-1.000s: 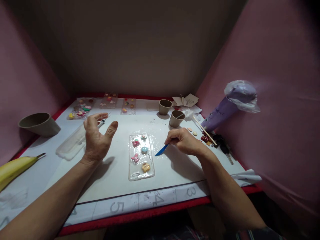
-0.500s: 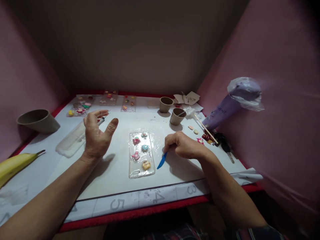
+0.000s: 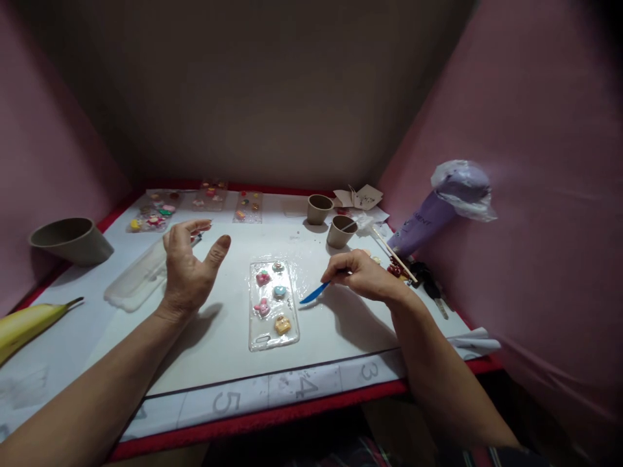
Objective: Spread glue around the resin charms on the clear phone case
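A clear phone case (image 3: pixel 270 329) lies on the white board, with several small charms on it, among them a pink bunny (image 3: pixel 261 307) and a yellow toast-like piece (image 3: pixel 281 325). My right hand (image 3: pixel 357 274) pinches a small blue plastic knife (image 3: pixel 314 294), its tip close to the case's right edge. Glossy clear liquid shows around the case's top and right side. My left hand (image 3: pixel 189 266) hovers left of the case, thumb and fingers spread, holding nothing. Behind it lies a translucent tray-like case (image 3: pixel 131 282), partly hidden by the hand.
Two small brown cups (image 3: pixel 320 209) stand at the back right, one with a stick in it. A purple piping bag (image 3: pixel 428 214) leans by the right wall. Several decorated cases (image 3: pixel 248 206) lie at the back. At left are a large brown cup (image 3: pixel 73 243) and a banana (image 3: pixel 34 323).
My right hand has shifted slightly up, and the blue knife has swung to a flatter angle, its tip higher and nearer the case. My left hand stays nearly still.
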Demonstrator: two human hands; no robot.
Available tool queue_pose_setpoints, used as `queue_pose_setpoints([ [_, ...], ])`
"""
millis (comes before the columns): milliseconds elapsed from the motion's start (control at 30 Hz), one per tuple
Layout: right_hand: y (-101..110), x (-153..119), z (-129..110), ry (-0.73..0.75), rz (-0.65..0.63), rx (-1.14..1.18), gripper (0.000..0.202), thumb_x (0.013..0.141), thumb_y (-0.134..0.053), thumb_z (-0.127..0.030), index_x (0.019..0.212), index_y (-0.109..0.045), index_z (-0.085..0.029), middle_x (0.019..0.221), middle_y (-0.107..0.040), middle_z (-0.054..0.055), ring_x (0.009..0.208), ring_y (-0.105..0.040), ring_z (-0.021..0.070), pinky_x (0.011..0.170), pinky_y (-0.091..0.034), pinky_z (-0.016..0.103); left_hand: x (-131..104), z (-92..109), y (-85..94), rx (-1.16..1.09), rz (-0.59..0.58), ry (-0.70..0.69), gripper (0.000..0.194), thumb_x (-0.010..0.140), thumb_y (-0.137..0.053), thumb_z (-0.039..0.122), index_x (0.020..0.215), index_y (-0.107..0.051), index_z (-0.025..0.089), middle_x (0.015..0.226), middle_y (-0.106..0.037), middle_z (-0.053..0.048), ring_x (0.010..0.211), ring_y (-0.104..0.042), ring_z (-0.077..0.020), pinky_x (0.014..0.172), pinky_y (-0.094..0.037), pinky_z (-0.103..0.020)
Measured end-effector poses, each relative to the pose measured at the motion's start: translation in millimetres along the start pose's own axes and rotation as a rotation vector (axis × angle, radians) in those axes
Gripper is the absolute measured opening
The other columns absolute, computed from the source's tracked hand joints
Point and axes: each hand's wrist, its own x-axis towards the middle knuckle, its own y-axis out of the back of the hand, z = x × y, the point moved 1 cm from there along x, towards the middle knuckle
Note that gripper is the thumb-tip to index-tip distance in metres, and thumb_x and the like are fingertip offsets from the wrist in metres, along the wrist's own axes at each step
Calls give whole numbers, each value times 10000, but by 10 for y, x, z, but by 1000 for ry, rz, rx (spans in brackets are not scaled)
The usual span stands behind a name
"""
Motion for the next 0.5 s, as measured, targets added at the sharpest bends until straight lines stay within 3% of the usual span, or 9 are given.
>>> queue_pose_setpoints([
  [267, -64, -144, 73, -6, 329, -199, 298, 698, -502, -8, 742, -744, -176, 748, -726, 40, 724, -631, 158, 693, -451, 284, -1, -5, -6, -4, 5, -10, 366, 787, -632, 507, 1008, -547, 228, 1052, -585, -94, 1060, -525, -290, 953, -420, -499],
  [500, -254, -382, 137, 134, 472, -275, 337, 658, -446, 50, 702, -696, -173, 701, -670, 29, 672, -596, 140, 625, -436, 244, -10, 17, 3, -1, -21, 4, 387, 812, -604, 538, 1035, -536, 229, 1060, -578, -75, 1099, -503, -292, 967, -416, -494],
])
